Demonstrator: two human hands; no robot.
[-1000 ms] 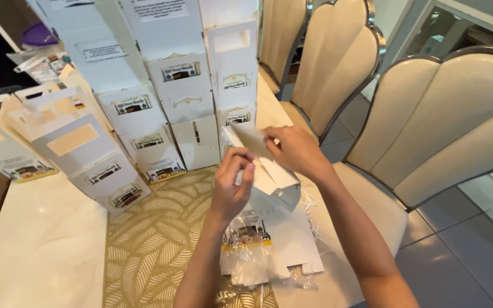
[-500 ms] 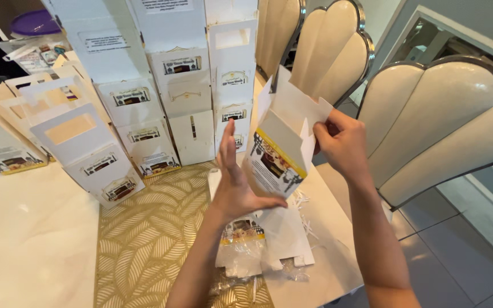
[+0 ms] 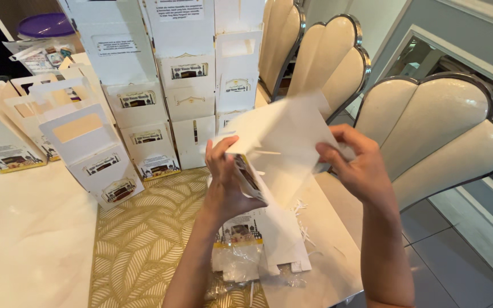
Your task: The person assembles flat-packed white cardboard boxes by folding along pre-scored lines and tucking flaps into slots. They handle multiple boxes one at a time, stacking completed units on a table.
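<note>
Both grips hold smooth white cardboard box (image 3: pixel 283 142).

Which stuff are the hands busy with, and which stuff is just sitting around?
Being used:
- white card box, held up between the left hand and right hand
- flat box blanks in a clear wrapper, right under the hands

Just sitting around:
- rows of finished white boxes
- cream chairs
- purple lid
- gold leaf-pattern runner
</note>
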